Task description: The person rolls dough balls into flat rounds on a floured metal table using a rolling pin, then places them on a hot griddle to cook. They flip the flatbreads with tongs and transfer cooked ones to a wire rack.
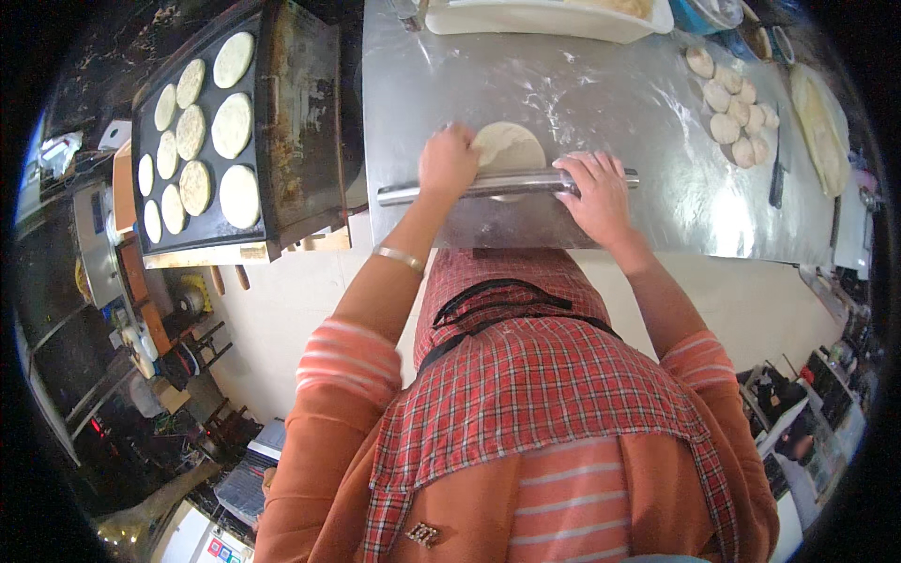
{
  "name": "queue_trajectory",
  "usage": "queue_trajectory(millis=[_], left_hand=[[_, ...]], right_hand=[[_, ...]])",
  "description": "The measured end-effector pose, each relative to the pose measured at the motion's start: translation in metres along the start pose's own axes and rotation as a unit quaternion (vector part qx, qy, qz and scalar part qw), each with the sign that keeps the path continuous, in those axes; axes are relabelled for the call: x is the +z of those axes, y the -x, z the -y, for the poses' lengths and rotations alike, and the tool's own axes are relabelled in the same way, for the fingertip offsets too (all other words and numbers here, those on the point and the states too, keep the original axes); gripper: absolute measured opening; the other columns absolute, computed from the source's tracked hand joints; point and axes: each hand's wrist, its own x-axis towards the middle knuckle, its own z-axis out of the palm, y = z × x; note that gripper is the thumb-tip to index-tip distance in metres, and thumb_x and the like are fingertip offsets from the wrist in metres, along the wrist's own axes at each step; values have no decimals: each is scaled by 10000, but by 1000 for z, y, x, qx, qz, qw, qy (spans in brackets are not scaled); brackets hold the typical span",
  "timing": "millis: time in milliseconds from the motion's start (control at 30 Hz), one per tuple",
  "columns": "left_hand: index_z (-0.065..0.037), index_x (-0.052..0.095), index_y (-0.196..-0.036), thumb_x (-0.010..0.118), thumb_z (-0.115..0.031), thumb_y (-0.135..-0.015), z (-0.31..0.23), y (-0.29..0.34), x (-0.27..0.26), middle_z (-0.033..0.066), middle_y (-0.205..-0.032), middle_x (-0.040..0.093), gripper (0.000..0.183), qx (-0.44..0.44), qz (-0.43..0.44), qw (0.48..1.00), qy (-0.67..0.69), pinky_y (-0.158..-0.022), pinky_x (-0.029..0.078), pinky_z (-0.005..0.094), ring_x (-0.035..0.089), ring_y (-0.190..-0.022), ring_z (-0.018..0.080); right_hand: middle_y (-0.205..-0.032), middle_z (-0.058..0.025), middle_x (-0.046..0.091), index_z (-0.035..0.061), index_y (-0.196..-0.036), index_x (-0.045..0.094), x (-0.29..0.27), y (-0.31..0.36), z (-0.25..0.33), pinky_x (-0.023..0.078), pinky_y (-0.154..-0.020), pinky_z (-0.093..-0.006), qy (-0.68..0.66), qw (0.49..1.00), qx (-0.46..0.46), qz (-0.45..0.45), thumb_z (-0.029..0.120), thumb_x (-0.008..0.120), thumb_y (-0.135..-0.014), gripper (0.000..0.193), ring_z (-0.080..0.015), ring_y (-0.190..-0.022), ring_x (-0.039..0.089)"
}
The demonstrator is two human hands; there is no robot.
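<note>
Left hand [449, 159]: positioned at the left edge of a flat, round, pale dough disc [514, 148], fingers curled; whether they pinch the dough cannot be told. Right hand [596, 192]: closed loosely over a polished metal rolling pin [507, 184] near its right end, fingers bent across the bar and thumb on the near side.

Rolling pin: lies crosswise over the near part of the dough disc; its left end extends beyond the left wrist. Dough disc: flat on a flour-dusted metal surface [619, 103], near its front edge.

Right side of the surface: a cluster of small, round, floured dough balls [724, 129], with a long, dark, narrow tool [777, 183] beside it. Far edge: a white rectangular tray [554, 28]. Left of the surface: a black flat griddle [202, 231] carrying rows of pale round flatbreads [239, 197], some browned.
</note>
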Motion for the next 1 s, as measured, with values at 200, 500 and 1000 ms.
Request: queue_trajectory(millis=[200,500,1000], left_hand=[[-112,646,-1174,591,-342,-906,51,111,8,150,-1247,602,357,52,-217,966,-131,-1024,359,539,512,-1222,354],[-56,479,-1383,517,-434,-951,43,-61,-31,179,-1494,414,575,99,-314,930,-163,-1145,263,539,371,-1387,368],[22,676,-1015,694,-307,-880,-27,-2,-28,170,-953,695,356,16,78,993,85,-787,530,390,672,-901,277]], right_hand=[[-1262,-70,582,141,-1284,579,14,18,30,382,-996,-458,24,1000,19,3,339,782,-758,598,-264,-1145,533],[-1399,-171,497,75,-1386,498,22,-138,-5,389,-982,-531,165,978,37,-123,556,566,-915,677,-346,-1188,514],[-1118,-16,641,153,-1131,639,0,8,14,362,-1024,-439,53,997,-30,-53,79,727,-692,454,-238,-1106,558]])
